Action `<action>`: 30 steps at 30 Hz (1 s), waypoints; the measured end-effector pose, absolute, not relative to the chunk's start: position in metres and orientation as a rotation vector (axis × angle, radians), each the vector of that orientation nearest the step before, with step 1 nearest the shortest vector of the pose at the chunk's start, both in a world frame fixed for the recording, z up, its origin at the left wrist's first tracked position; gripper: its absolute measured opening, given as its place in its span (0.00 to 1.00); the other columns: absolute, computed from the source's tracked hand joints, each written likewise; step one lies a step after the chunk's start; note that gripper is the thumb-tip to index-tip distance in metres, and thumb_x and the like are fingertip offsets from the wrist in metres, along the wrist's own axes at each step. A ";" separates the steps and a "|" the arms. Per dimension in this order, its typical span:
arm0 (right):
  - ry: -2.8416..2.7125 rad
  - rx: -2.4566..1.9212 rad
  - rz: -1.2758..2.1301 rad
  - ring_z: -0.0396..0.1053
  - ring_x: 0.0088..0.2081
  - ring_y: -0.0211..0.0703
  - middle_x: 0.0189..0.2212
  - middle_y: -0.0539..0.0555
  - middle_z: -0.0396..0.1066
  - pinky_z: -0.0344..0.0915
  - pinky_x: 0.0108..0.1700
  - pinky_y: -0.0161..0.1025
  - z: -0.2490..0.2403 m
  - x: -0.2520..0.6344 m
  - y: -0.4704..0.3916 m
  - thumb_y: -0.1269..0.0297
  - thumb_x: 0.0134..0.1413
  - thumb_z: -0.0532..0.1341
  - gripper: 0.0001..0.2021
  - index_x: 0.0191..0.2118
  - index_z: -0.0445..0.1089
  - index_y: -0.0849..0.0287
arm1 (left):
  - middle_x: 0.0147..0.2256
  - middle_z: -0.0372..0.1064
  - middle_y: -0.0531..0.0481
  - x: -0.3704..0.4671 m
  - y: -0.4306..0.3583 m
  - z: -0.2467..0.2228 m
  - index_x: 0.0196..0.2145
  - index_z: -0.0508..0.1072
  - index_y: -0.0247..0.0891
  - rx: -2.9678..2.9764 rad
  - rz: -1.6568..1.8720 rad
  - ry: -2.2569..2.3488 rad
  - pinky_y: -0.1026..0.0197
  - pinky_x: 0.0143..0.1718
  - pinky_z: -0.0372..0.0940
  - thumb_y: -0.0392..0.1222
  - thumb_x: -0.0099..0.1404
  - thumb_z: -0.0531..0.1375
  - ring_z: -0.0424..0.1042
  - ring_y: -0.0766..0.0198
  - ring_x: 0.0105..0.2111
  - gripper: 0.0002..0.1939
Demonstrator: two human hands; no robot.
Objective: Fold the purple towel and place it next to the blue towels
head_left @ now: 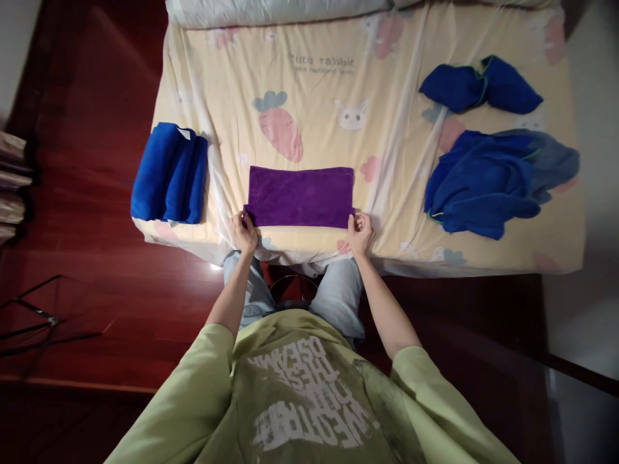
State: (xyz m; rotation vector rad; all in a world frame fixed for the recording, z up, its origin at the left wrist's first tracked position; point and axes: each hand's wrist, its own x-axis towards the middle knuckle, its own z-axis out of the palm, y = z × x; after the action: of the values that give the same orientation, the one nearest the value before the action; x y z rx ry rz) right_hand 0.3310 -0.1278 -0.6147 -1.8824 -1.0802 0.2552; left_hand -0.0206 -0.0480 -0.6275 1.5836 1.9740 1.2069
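Note:
A purple towel [300, 195] lies flat as a folded rectangle near the front edge of the bed. My left hand [244, 232] pinches its near left corner. My right hand [360, 232] pinches its near right corner. Both hands rest on the yellow printed sheet [387, 135] at the bed's edge.
A stack of folded blue towels [169, 173] sits at the bed's left edge. Loose blue towels lie in a heap at the right [488, 180], with another blue towel behind it [478, 85]. Dark wooden floor [82, 212] surrounds the bed; thin black rods [33, 319] lie at the left.

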 end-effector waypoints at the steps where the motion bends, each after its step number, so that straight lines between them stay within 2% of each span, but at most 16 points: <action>1: -1.094 -1.882 0.246 0.67 0.28 0.42 0.27 0.52 0.68 0.69 0.39 0.40 -0.615 0.331 -0.130 0.48 0.65 0.58 0.18 0.44 0.70 0.59 | 0.45 0.71 0.41 -0.021 -0.048 -0.628 0.49 0.73 0.38 1.592 1.201 1.962 0.48 0.57 0.66 0.53 0.78 0.49 0.71 0.53 0.50 0.19; 3: -1.145 -1.873 0.191 0.70 0.33 0.45 0.32 0.55 0.70 0.70 0.43 0.43 -0.615 0.330 -0.133 0.50 0.62 0.60 0.16 0.44 0.70 0.59 | 0.45 0.71 0.40 -0.020 -0.049 -0.628 0.49 0.74 0.39 1.603 1.190 1.955 0.47 0.58 0.65 0.53 0.78 0.49 0.71 0.52 0.51 0.19; 5: -1.227 -1.842 0.115 0.72 0.43 0.50 0.40 0.61 0.71 0.71 0.50 0.48 -0.614 0.330 -0.137 0.53 0.60 0.61 0.14 0.44 0.70 0.58 | 0.45 0.70 0.40 -0.019 -0.049 -0.627 0.48 0.76 0.40 1.605 1.190 1.977 0.46 0.59 0.64 0.52 0.77 0.51 0.70 0.51 0.51 0.18; 7: -1.338 -1.800 0.065 0.70 0.52 0.55 0.48 0.64 0.71 0.68 0.57 0.53 -0.612 0.331 -0.140 0.58 0.57 0.61 0.13 0.45 0.72 0.58 | 0.47 0.70 0.39 -0.018 -0.051 -0.626 0.47 0.78 0.41 1.652 1.184 1.982 0.46 0.60 0.63 0.48 0.76 0.52 0.70 0.50 0.53 0.16; 10: -1.538 -1.761 0.066 0.69 0.57 0.57 0.54 0.63 0.71 0.63 0.63 0.57 -0.610 0.333 -0.142 0.66 0.52 0.60 0.17 0.49 0.73 0.58 | 0.52 0.71 0.40 -0.019 -0.055 -0.622 0.48 0.80 0.43 1.836 1.131 1.895 0.44 0.63 0.60 0.41 0.74 0.51 0.67 0.49 0.57 0.18; 13: -1.662 -1.739 0.110 0.66 0.62 0.57 0.58 0.60 0.71 0.62 0.65 0.57 -0.610 0.335 -0.141 0.71 0.47 0.58 0.23 0.52 0.74 0.57 | 0.56 0.73 0.44 -0.021 -0.058 -0.616 0.54 0.79 0.44 2.017 1.017 1.783 0.42 0.67 0.55 0.39 0.72 0.51 0.64 0.48 0.61 0.21; 16: -1.661 -1.724 0.127 0.64 0.63 0.54 0.59 0.59 0.72 0.60 0.68 0.55 -0.611 0.337 -0.138 0.73 0.49 0.56 0.25 0.55 0.73 0.58 | 0.62 0.69 0.46 -0.024 -0.059 -0.607 0.61 0.73 0.43 2.173 0.889 1.641 0.40 0.70 0.52 0.40 0.67 0.54 0.61 0.47 0.65 0.26; 19: -1.628 -1.706 0.139 0.65 0.63 0.52 0.59 0.60 0.72 0.60 0.68 0.54 -0.610 0.337 -0.135 0.74 0.55 0.55 0.25 0.58 0.72 0.59 | 0.64 0.66 0.46 -0.026 -0.057 -0.601 0.63 0.70 0.40 2.221 0.895 1.545 0.41 0.71 0.52 0.41 0.63 0.56 0.57 0.47 0.68 0.30; 26: -1.608 -1.717 0.167 0.65 0.64 0.51 0.59 0.60 0.72 0.62 0.67 0.56 -0.605 0.337 -0.133 0.72 0.61 0.51 0.23 0.59 0.71 0.58 | 0.64 0.65 0.41 -0.026 -0.046 -0.598 0.59 0.70 0.40 2.048 1.027 1.533 0.41 0.70 0.55 0.46 0.71 0.56 0.58 0.50 0.67 0.21; 30: -1.494 -1.748 0.132 0.67 0.60 0.53 0.54 0.63 0.74 0.63 0.65 0.57 -0.615 0.337 -0.139 0.70 0.62 0.50 0.20 0.54 0.72 0.59 | 0.56 0.70 0.39 -0.028 -0.047 -0.601 0.54 0.71 0.40 1.877 1.174 1.558 0.43 0.66 0.59 0.50 0.75 0.54 0.62 0.50 0.64 0.17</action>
State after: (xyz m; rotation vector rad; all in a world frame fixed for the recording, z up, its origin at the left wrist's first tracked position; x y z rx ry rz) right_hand 0.3371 -0.1388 -0.6147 -1.7476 -1.4943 0.1322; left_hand -0.0276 -0.0465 -0.6012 1.8773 1.5579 1.1739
